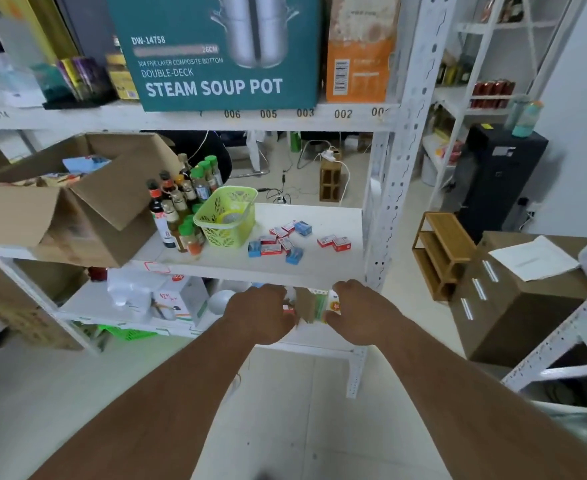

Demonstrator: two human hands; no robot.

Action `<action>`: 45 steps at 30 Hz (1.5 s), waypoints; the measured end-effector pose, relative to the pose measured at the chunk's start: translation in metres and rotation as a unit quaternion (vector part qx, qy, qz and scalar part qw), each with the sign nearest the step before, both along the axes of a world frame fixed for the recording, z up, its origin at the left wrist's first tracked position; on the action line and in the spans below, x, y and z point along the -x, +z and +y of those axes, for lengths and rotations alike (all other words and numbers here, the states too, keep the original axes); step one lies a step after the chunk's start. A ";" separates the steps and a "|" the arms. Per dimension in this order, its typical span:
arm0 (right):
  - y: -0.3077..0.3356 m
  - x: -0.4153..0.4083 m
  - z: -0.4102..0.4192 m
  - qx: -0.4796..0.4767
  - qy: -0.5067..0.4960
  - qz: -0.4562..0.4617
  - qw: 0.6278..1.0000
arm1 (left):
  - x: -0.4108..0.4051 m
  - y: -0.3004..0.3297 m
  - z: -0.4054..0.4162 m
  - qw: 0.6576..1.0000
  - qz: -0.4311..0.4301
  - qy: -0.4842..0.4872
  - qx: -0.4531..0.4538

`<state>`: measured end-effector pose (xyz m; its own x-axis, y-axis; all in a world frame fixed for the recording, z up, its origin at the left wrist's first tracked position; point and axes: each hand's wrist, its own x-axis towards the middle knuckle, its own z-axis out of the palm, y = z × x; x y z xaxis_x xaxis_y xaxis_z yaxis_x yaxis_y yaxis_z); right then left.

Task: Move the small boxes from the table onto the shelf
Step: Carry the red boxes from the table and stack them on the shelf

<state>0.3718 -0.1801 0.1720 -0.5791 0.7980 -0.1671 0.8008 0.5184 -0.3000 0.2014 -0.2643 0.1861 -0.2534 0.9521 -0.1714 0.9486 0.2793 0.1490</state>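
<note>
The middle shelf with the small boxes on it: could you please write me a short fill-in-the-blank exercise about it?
1. The small boxes lie scattered on the white shelf to the right of a ____ plastic basket.
2. The big teal box on the shelf above is printed STEAM SOUP ____.
3. Left of the basket stands a cluster of sauce ____.
4. The left hand and right hand are just ____ the shelf's front edge.

Missing words: green; POT; bottles; below

A green basket (228, 216) stands beside a cluster of sauce bottles (177, 209); an open cardboard box (77, 199) sits left of them; above, a soup pot carton (215, 53).
</note>
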 end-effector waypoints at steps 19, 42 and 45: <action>-0.032 0.142 0.088 0.045 -0.116 -0.025 0.992 | 0.174 -0.046 0.112 0.998 0.008 -0.041 0.047; -0.081 0.211 0.215 0.041 -0.089 -0.052 0.994 | 0.232 -0.095 0.229 0.997 0.028 0.003 0.070; -0.094 0.220 0.229 0.034 -0.088 -0.057 0.994 | 0.236 -0.108 0.243 0.998 0.034 -0.005 0.057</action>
<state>0.1519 0.0489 0.0781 -0.4058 0.8698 -0.2807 0.9081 0.3489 -0.2317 -0.0350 -0.0209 0.0786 -0.2593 0.9295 -0.2621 0.9581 0.2818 0.0517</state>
